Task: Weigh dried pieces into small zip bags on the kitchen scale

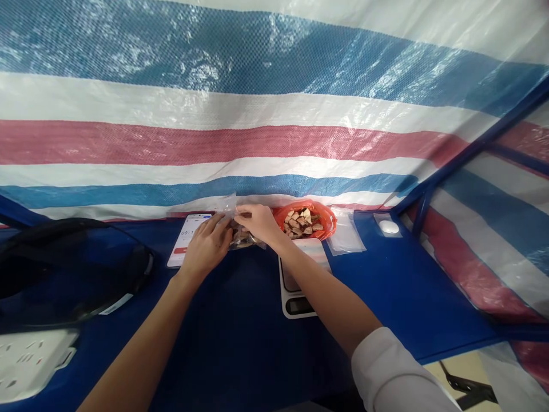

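Observation:
A clear plastic bag (pixel 247 239) with brownish dried slices in it rests at the back of the blue table, between my two hands. My left hand (pixel 211 241) is closed at the bag's left side, beside a phone (pixel 182 246) with a timer on its screen. The fingers of my right hand (pixel 256 222) pinch the bag's upper part. My right forearm crosses over a white kitchen scale (pixel 295 307). Behind the scale sits a red plastic bag (pixel 329 220), open at the top and full of dried slices (pixel 302 222).
Flat clear bags (pixel 346 232) lie right of the red bag. A white oval object (pixel 389 227) is farther right. On the left are a black rimmed object (pixel 146 269) and a white power strip (pixel 34 360). A striped tarp (pixel 257 143) hangs behind the table (pixel 407 297).

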{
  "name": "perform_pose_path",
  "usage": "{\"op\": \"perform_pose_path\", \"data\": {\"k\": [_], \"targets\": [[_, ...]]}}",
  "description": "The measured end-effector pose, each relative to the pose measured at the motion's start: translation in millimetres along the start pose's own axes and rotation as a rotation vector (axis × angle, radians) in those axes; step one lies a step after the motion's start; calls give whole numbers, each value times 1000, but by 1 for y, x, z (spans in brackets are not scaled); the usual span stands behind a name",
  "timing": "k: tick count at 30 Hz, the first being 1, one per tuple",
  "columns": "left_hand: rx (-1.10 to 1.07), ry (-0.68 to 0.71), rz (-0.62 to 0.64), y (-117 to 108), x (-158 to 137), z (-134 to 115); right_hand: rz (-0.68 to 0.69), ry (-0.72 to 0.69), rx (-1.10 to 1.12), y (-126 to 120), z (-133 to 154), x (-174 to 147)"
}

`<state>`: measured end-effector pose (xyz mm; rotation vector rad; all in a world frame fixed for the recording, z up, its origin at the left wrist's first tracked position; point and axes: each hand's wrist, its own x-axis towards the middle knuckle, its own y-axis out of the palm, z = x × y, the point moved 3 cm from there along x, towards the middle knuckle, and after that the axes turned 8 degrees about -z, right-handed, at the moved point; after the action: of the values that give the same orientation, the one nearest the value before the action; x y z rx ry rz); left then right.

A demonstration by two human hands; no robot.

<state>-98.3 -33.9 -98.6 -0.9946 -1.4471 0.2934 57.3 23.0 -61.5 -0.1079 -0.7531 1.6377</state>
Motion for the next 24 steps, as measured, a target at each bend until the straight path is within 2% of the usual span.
{"op": "perform_pose_path", "data": {"k": [5, 11, 18, 24], "targets": [[-33, -24, 24, 5, -2, 3, 19, -172, -280, -19, 10, -24], [-24, -43, 57, 10, -4, 3, 99, -390, -565, -6, -5, -51], [-43, -19, 83, 14, -5, 4, 138, -562, -607, 0, -22, -51], [-51, -3, 63, 16, -3, 5, 115, -515, -594, 2, -25, -48]]}}
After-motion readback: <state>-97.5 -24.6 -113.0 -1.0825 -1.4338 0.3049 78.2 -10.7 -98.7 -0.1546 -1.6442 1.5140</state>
